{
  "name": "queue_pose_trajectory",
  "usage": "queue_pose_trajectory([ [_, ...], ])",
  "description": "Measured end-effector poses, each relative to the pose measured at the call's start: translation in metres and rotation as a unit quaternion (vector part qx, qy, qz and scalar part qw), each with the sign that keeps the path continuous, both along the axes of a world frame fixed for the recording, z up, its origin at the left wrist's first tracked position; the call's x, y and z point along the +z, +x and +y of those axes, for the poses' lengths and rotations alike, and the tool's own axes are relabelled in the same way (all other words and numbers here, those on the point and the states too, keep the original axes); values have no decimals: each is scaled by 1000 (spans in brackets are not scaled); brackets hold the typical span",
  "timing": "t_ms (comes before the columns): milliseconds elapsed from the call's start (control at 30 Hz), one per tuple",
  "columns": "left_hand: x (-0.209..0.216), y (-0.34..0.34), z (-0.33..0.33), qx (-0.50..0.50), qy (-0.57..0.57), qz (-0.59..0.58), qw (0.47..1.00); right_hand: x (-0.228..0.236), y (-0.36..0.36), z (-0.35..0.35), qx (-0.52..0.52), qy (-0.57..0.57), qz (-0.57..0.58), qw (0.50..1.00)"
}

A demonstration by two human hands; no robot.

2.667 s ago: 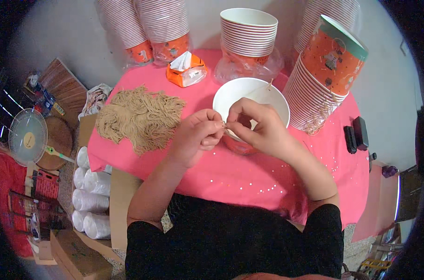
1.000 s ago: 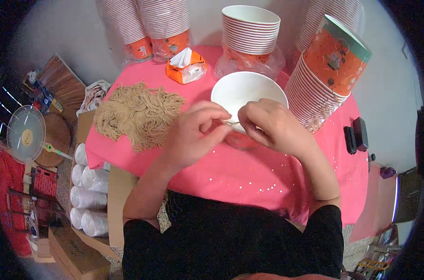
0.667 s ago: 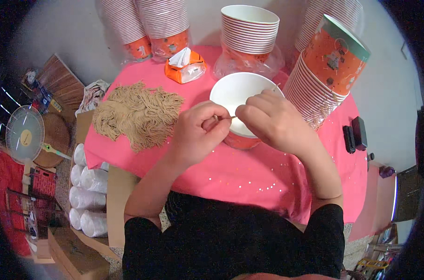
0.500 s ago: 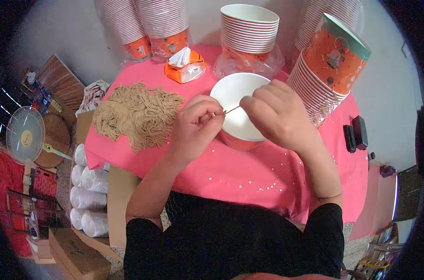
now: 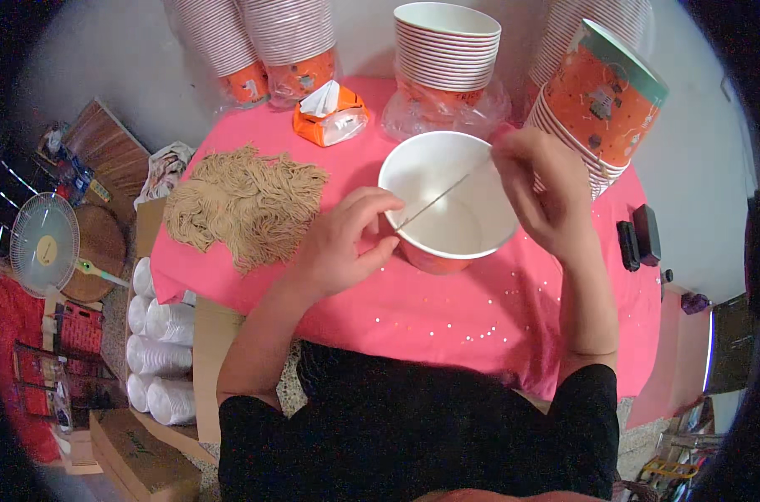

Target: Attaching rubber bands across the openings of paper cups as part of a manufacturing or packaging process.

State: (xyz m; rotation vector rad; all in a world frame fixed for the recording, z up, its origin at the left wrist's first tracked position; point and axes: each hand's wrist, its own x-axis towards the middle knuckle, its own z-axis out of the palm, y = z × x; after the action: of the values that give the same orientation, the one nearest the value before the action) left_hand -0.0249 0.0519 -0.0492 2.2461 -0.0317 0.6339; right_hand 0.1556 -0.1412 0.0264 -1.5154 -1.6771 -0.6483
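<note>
A white-lined paper bucket [image 5: 451, 247] with an orange outside stands in front of me on the pink tablecloth. Across its mouth slants a thin brown string [image 5: 434, 201]. The string's upper end runs into the pinched fingers of my right hand [image 5: 551, 188], over the bucket's right side. My left hand [image 5: 338, 247] is at the left rim, thumb and index finger apart on either side of the string's lower end, not visibly gripping it. To the left lies a heap of tan strings [image 5: 246, 205].
A stack of buckets [image 5: 447, 50] and an orange tissue pack [image 5: 331, 117] stand at the back. At the right, more orange buckets [image 5: 601, 105] lean over. Two black objects [image 5: 637, 238] lie near the right edge. White wrapped cup stacks [image 5: 161, 356] fill a box at the lower left.
My right hand has moved right and slightly up, showing more of the string. The left thumb and index finger have come apart. More of the bucket's inside is visible.
</note>
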Motion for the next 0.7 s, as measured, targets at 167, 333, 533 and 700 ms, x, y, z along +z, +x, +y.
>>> queue_pose_trajectory([
  [167,-4,0,12,28,157,-122,980,1,-2,-36,42,-60,6,997],
  [333,-12,-17,12,85,256,-235,934,-19,-7,-63,37,-145,-49,988],
  [533,-11,-30,7,92,276,-238,927,-55,-9,-63,-25,-173,-166,971],
  [700,-6,-22,6,89,-67,-221,969,-61,-5,-48,-61,-127,-299,944],
])
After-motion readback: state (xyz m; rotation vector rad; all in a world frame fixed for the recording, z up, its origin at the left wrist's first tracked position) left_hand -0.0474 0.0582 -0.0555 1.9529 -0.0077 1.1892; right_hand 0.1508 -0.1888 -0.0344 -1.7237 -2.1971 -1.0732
